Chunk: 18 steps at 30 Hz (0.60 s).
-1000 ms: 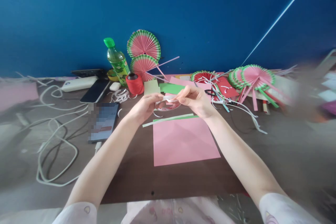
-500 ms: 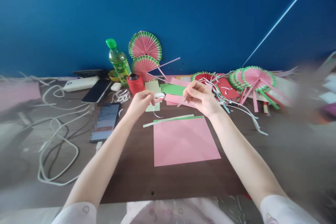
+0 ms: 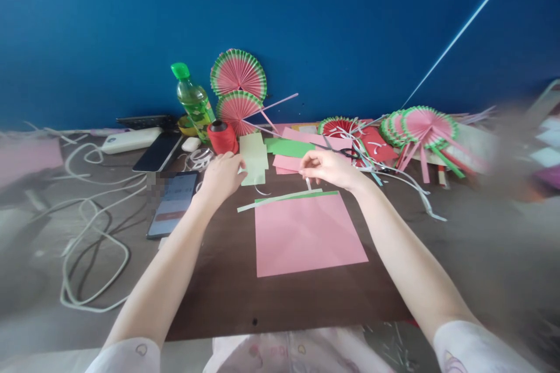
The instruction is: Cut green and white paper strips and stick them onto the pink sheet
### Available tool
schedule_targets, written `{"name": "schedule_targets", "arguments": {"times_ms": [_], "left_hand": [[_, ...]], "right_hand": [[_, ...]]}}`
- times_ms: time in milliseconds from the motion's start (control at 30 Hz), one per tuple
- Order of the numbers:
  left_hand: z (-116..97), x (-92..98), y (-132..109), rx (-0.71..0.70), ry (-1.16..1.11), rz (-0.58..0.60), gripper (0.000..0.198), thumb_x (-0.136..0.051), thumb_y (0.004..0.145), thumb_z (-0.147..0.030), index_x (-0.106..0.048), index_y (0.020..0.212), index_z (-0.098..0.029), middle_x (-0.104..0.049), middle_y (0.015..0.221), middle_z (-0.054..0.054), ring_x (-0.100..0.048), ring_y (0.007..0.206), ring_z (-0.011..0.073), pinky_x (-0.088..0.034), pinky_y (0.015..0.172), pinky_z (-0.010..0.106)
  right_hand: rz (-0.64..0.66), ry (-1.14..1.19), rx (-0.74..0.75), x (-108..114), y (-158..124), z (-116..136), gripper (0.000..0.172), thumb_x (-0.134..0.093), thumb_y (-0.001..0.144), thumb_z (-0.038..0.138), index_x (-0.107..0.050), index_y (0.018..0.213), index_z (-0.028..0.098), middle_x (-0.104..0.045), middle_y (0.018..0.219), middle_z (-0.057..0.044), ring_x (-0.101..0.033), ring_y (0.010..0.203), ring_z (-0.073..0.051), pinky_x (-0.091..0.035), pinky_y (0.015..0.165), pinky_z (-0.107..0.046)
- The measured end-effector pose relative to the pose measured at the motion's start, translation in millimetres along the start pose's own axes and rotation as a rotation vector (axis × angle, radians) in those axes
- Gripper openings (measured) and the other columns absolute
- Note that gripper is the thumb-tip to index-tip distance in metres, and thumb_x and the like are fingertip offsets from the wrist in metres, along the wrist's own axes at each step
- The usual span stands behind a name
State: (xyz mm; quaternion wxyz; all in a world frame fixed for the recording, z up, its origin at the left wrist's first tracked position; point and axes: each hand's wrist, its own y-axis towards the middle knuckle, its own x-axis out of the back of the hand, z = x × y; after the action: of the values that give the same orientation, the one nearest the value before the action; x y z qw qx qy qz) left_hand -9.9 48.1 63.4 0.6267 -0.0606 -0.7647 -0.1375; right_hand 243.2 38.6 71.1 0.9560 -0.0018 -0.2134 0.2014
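My right hand (image 3: 330,170) pinches a short strip of white tape (image 3: 308,183) just above the far edge of a pink paper sheet (image 3: 308,236). A green edge shows along the top of that sheet, and a long pale paper strip (image 3: 275,201) lies slantwise across it. My left hand (image 3: 222,178) is low over the table beside pale green paper pieces (image 3: 254,154), thumb apart from the fingers, with nothing visible in it. Just behind it are a red thread spool (image 3: 223,137) and some white rings (image 3: 200,158). Its far fingers are partly hidden.
A green-capped bottle (image 3: 195,99) and pleated pink-and-green paper fans (image 3: 238,76) stand by the blue wall. Scissors (image 3: 345,152) lie on pink paper behind my right hand. More fans (image 3: 426,126) are at right; a phone (image 3: 172,204) and a white cable (image 3: 126,256) at left.
My left hand has moved left and down, and the tape roll it held no longer shows in it. My right hand has come down toward the pink sheet with the tape strip.
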Motion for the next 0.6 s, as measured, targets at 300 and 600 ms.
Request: {"name": "schedule_targets", "arguments": {"times_ms": [300,600], "left_hand": [[-30,-9.6,-4,-0.072,-0.241,0.487,0.013,-0.051,0.068,-0.019,-0.062,0.074,-0.019,-0.067,0.078,0.000,-0.058,0.068,0.0131,-0.039,0.060,0.021],[-25,-11.0,-3,-0.121,-0.382,0.394,0.015,-0.049,0.073,-0.024,-0.061,0.076,-0.017,-0.067,0.078,0.001,-0.058,0.069,0.0135,-0.040,0.063,0.023]], "right_hand": [[-0.181,0.352,0.020,-21,4,-1,0.024,-0.072,0.056,0.020,-0.052,0.070,0.018,-0.058,0.067,0.003,-0.060,0.060,-0.012,-0.051,0.056,-0.027],[-0.415,0.534,-0.108,-72,-9,-17,0.023,-0.069,0.055,0.020,-0.048,0.065,0.019,-0.057,0.060,0.005,-0.061,0.059,-0.013,-0.051,0.060,-0.029]]}}
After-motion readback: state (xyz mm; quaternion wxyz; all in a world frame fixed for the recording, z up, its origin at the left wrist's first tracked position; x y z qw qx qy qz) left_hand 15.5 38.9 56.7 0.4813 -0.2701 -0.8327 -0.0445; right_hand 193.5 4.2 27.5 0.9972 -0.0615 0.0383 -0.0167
